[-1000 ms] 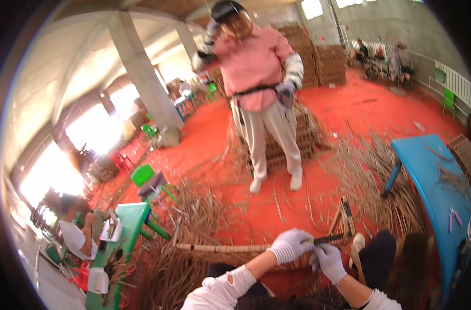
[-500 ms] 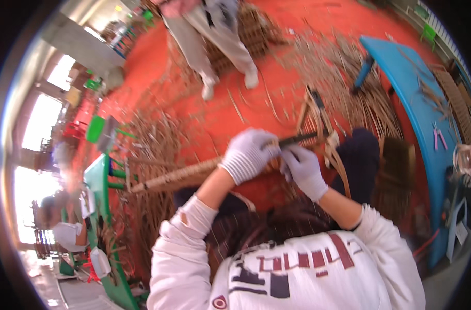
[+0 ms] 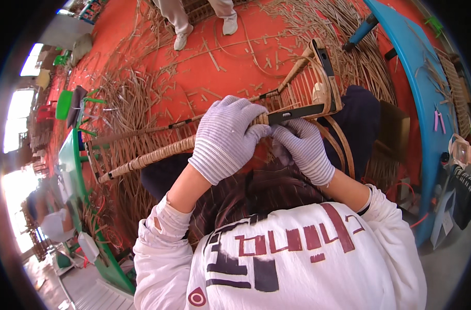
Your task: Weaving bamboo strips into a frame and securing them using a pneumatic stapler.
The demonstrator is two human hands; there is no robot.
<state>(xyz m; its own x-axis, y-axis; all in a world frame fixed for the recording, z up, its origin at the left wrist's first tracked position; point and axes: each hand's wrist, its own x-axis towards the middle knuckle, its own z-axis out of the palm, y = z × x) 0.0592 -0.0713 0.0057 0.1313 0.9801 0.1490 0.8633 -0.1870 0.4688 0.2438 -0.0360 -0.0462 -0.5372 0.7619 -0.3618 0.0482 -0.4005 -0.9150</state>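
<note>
I see my left hand in a grey knit glove, fingers curled tight over the rattan-wrapped rail of a woven cane frame; grip looks fully closed on the rail; my right hand, same kind of glove, sits just beside it, fingertips touching the left ones, fingers bent around a flat dark metal bar at the frame's upper edge; can't tell how firmly it pinches. Frame lies tilted across my lap, long rail running down-left, curved end up-right; below it, my white printed sweatshirt. Around: orange floor littered with cane offcuts; blue table to the right; green plastic stool far left; another person's white shoes at the top edge.
</note>
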